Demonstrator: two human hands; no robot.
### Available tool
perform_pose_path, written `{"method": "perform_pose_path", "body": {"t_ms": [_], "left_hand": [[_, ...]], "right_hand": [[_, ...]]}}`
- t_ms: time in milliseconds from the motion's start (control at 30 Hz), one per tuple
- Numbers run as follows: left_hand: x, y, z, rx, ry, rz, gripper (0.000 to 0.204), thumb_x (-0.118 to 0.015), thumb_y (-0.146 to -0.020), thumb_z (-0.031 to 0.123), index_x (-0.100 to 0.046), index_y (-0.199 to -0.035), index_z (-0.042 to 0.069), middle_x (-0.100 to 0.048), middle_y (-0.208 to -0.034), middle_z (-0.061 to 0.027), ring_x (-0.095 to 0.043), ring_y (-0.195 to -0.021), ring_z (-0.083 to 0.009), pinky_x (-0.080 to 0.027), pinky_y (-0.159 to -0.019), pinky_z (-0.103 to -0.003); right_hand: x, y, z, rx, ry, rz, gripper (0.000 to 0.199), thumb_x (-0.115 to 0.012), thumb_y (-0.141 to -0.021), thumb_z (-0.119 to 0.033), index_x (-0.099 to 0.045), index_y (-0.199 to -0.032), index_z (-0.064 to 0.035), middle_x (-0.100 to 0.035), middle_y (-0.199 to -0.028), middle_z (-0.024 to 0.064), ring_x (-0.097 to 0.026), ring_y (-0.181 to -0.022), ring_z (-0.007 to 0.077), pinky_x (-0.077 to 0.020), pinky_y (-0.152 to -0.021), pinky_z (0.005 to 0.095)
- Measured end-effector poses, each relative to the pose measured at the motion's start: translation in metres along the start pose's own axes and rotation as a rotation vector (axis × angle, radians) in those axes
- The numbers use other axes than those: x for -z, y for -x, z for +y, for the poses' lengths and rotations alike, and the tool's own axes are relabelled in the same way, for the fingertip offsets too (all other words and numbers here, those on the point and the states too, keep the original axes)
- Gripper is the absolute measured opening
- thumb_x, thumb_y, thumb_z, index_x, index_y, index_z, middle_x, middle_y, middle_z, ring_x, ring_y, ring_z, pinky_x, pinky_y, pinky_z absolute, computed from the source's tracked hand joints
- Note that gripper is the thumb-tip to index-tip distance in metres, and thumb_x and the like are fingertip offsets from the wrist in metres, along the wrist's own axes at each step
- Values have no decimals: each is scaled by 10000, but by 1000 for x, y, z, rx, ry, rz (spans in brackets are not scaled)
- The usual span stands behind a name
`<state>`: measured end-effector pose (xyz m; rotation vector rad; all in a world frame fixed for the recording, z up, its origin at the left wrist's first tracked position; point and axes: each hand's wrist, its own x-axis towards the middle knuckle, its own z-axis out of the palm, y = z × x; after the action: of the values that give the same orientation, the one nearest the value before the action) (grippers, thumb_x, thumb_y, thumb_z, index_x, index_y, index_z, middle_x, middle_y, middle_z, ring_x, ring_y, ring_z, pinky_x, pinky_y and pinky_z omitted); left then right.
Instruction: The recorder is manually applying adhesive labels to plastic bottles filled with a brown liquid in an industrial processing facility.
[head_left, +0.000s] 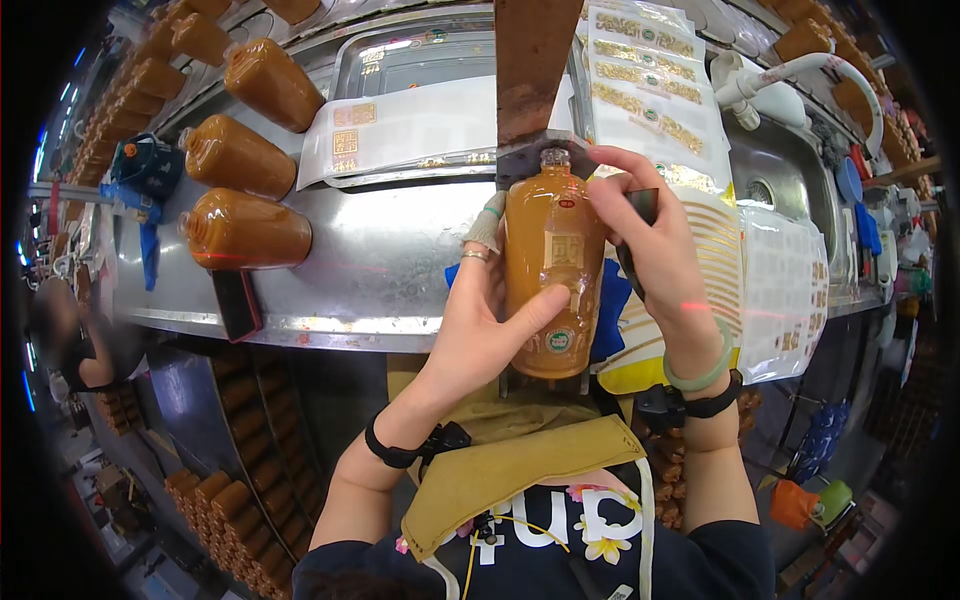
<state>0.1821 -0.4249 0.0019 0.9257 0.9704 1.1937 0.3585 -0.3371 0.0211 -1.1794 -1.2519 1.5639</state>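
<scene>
A glossy caramel-brown bottle (545, 290) lies neck-away in front of me, with a square gold emblem, a small red mark and a round green-and-white mark on its face. My left hand (485, 320) grips its left side, the thumb lying across the front. A pale cover sits on one left finger. Close to the bottle's right shoulder, my right hand (645, 235) is closed round a dark flat tool (643, 205), mostly hidden in the palm. Its fingertips are by the shoulder; whether they touch the glass I cannot tell. Blue cloth (612, 315) shows beside the bottle.
Three brown bottles (250, 230) lie on the metal bench (370, 250) at left, near a dark phone-like slab (236, 305). Gold decal sheets (645, 75) overlap at right, beside a sink (815, 165). A decal sheet lies by a metal tray (345, 60). A brown post (535, 70) rises beyond the bottle.
</scene>
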Motion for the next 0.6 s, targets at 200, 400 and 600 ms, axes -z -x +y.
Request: {"method": "perform_pose_path", "body": {"t_ms": [200, 400, 600], "left_hand": [[3, -13, 2, 44, 157, 71, 726, -600, -1064, 129, -166, -1621, -42, -367, -1609, -185, -392, -1477, -246, -340, -1208, -395], [2, -14, 1, 72, 155, 80, 756, -647, -1042, 138, -186, -1618, -30, -401, -1586, -183, -429, -1452, -244, -353, -1200, -392], [3, -15, -1, 85, 159, 84, 761, -655, -1037, 137, -191, -1618, -25, -403, -1582, -183, -437, -1443, -241, -361, -1196, -389]], "right_hand": [[2, 26, 8, -80, -107, 57, 459, -648, -1034, -177, -544, -1458, -35, -477, -878, -64, -463, -764, 43, -376, -698, 201], [-11, 41, 17, -68, -78, 89, 600, -775, -939, -98, -507, -1473, -47, -450, -914, -72, -462, -873, 26, -390, -780, 189], [-14, 39, 18, -92, -98, 112, 599, -776, -932, -82, -513, -1469, -61, -426, -918, -73, -446, -861, 31, -385, -778, 191]]}}
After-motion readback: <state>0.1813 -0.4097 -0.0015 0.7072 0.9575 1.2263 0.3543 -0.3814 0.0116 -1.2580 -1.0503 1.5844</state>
